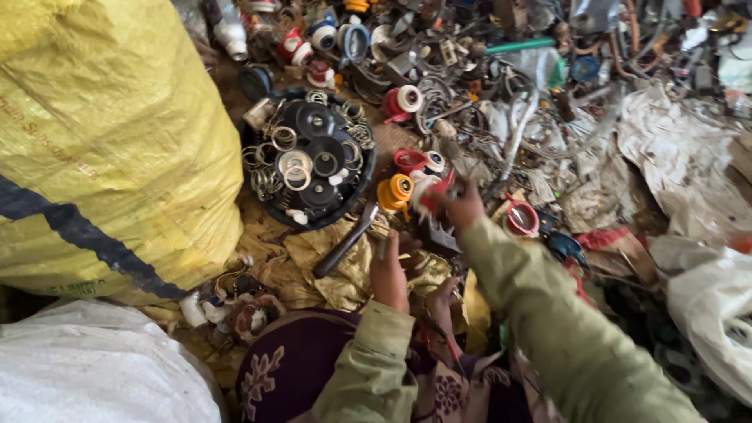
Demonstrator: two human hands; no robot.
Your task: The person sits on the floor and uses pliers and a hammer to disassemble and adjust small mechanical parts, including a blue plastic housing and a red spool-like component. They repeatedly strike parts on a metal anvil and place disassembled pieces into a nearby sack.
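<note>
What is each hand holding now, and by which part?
The right hand grips a red and white plastic part by its right end. The left hand is open and holds nothing.

**A scrap-sorting yard, worked on the ground**

Heaps of mixed scrap (pixel 501 86) fill the upper frame: metal bits, plastic spools, wires. A black basin (pixel 262 196) left of centre holds sorted rings and discs. Bulging yellow sack (pixel 102 141) at left, white sack (pixel 86 368) below.
</note>
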